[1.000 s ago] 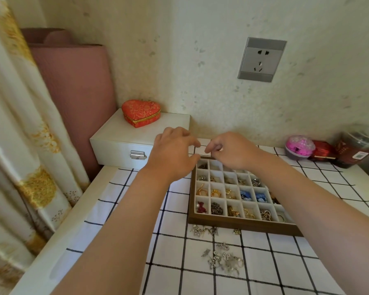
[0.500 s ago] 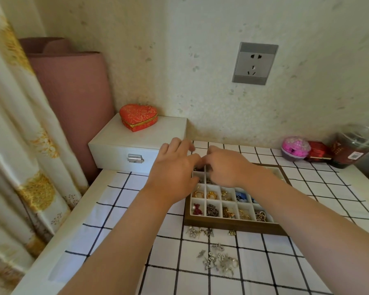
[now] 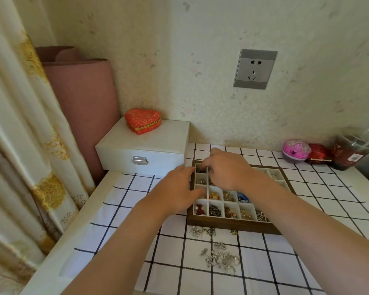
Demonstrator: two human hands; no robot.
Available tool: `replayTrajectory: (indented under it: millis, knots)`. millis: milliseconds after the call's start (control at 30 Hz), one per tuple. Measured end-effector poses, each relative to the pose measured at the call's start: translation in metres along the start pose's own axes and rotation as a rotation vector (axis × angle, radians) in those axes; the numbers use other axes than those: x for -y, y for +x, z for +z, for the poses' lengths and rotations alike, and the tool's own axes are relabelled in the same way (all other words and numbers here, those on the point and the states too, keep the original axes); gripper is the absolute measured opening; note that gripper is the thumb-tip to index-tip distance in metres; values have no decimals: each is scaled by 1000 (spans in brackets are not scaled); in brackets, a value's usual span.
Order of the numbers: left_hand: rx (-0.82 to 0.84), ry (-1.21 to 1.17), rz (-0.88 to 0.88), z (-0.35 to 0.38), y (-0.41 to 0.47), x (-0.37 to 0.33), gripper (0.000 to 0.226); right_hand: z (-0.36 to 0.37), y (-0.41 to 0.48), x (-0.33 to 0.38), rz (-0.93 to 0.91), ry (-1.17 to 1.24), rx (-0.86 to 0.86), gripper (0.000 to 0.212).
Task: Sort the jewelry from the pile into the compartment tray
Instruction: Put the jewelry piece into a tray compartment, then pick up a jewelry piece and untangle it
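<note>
A wooden compartment tray point(image 3: 232, 227) lies on the checked cloth, its near rows holding gold, silver, red and blue jewelry. The pile of silver jewelry point(image 3: 219, 257) sits on the cloth in front of it, with a smaller cluster point(image 3: 200, 231) against the front rim. My left hand point(image 3: 177, 192) rests on the tray's left rim, fingers fairly straight and thumb over a left compartment. My right hand point(image 3: 226, 169) reaches over the tray with curled fingers. Its fingertips pinch a small dark piece down in the back-left compartment; the piece is mostly hidden.
A white jewelry box point(image 3: 143, 150) with a red heart-shaped box point(image 3: 142, 120) on top stands back left, close to the tray. A pink round container point(image 3: 295, 151), a red box point(image 3: 320, 154) and a dark jar point(image 3: 349, 152) stand back right. A curtain point(image 3: 19, 145) hangs left.
Both hands have come down from above the tray's back edge. The right fingertips now dip into the back-left compartment and the left hand has settled on the left rim.
</note>
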State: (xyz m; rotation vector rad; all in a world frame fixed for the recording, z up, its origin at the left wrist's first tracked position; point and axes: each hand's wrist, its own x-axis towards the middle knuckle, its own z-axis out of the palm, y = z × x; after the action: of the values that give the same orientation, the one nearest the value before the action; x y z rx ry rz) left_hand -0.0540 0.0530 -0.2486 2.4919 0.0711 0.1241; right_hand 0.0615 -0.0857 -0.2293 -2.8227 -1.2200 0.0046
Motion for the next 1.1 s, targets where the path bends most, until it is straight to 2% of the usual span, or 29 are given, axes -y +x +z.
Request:
replayTrajectory:
  millis: [100, 233, 367, 500, 633, 833, 1100]
  knots:
    - [12, 4, -20, 2, 3, -1, 40, 5, -2, 4, -20, -33, 34, 38]
    - [19, 87, -42, 4, 2, -4, 52, 1, -5, 1, 9, -55, -43, 32]
    - [-3, 181, -28, 2, -3, -8, 56, -2, -15, 7, 0, -40, 54, 28]
    - [-66, 229, 24, -2, -15, -12, 55, -22, -37, 8, -5, 33, -85, 40]
    - [-111, 192, 137, -8, -30, -22, 44, -36, -79, 12, -59, 79, -144, 31]
    - [-28, 192, 308, -4, -60, -35, 32, -28, -141, 18, -106, 92, -46, 20]
    - [41, 285, 309, 7, -72, -40, 31, -4, -156, 10, -230, -71, -67, 24]
